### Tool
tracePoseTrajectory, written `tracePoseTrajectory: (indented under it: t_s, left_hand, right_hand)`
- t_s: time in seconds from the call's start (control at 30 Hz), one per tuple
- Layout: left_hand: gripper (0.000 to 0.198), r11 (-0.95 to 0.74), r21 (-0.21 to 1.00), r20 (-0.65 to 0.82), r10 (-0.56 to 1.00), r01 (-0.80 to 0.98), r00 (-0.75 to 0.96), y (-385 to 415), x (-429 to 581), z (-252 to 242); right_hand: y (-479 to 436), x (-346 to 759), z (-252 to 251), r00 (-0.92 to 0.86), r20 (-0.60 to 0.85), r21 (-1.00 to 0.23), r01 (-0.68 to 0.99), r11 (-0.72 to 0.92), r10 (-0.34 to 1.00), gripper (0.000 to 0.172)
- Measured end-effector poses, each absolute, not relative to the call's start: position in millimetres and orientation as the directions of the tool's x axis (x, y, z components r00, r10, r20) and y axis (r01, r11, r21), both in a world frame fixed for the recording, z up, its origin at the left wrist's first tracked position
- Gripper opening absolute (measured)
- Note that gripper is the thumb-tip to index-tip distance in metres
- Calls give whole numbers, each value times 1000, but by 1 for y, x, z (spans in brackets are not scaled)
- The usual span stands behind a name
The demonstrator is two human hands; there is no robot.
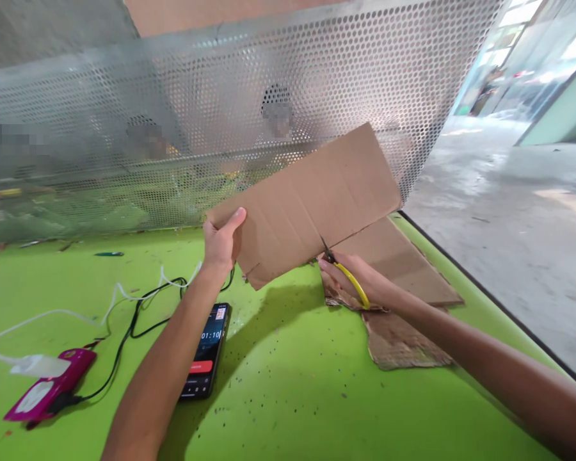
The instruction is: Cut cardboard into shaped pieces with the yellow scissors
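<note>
A long rectangular piece of brown cardboard (312, 205) is held up at a tilt over the green table. My left hand (223, 240) grips its left end, thumb flat on the near face and the other fingers hidden behind. Scissors with a yellow handle (352, 282) are in my closed right hand (348, 272). One dark blade lies against the face of the cardboard near its lower edge; the other blade cannot be made out. Below and behind my right hand, more cardboard pieces (403, 262) lie on the table, one with a torn edge.
A phone (206, 352) lies beside my left forearm. At left are a magenta power strip (52, 387), a white cable (115, 298) and a black cable (134, 323). A perforated metal panel (211, 115) stands along the green table's (278, 384) far side, with people behind it.
</note>
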State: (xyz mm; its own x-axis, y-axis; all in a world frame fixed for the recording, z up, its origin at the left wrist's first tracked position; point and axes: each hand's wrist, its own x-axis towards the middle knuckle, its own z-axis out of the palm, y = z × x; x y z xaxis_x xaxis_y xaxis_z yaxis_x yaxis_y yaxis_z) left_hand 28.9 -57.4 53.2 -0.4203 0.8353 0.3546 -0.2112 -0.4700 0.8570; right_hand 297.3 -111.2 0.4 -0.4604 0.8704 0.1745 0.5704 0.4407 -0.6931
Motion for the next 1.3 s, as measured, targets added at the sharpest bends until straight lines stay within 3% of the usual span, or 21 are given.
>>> tracePoseTrajectory:
  t_s: [0.2, 0.43, 1.3]
  left_hand:
    - [40, -450, 867, 340, 850, -216, -403, -58, 27, 55]
    - [40, -469, 851, 351, 843, -237, -408, -57, 28, 55]
    - [38, -502, 847, 402, 820, -174, -408, -58, 28, 55]
  right_hand:
    - [-115, 294, 4, -407, 144, -710, 592, 381, 902, 41]
    - [-116, 291, 5, -348, 230, -652, 638, 409, 909, 40]
    - [-115, 290, 1, -377, 206, -596, 683, 421, 903, 36]
